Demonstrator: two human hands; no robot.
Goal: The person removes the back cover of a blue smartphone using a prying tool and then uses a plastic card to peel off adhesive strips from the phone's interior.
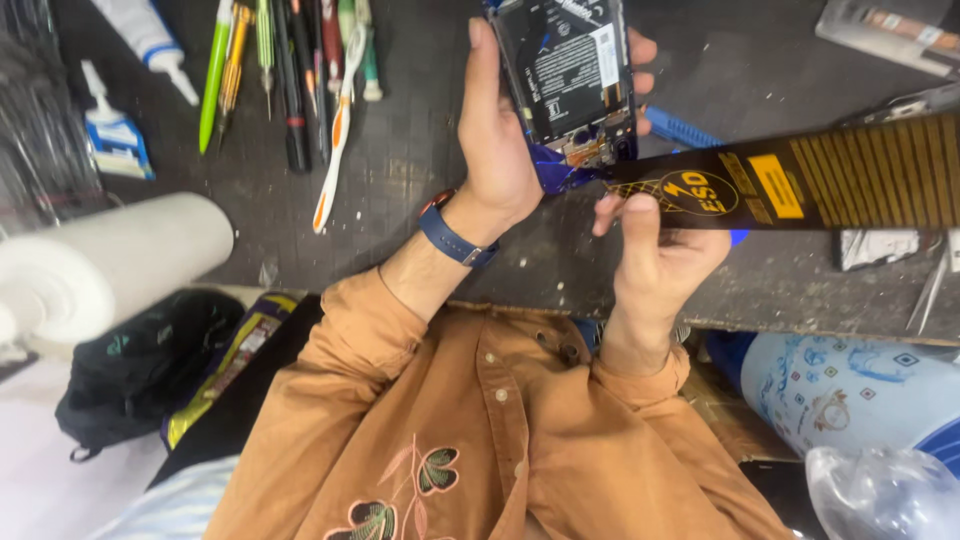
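My left hand (500,140) grips an opened smartphone (570,80) with its back cover off, the battery and circuit board showing, held upright over the dark workbench (420,180). A blue watch strap circles that wrist. My right hand (655,250) pinches the near end of a long black brush with yellow markings (800,180), which runs off to the right; its end touches the phone's lower edge. A blue tool handle (680,130) peeks out behind the phone.
A row of screwdrivers, pens and a toothbrush (335,120) lies at upper left, next to two white glue tubes (115,130). A white paper roll (110,260) and a black bag (145,365) sit at left. A patterned container (850,390) stands at lower right.
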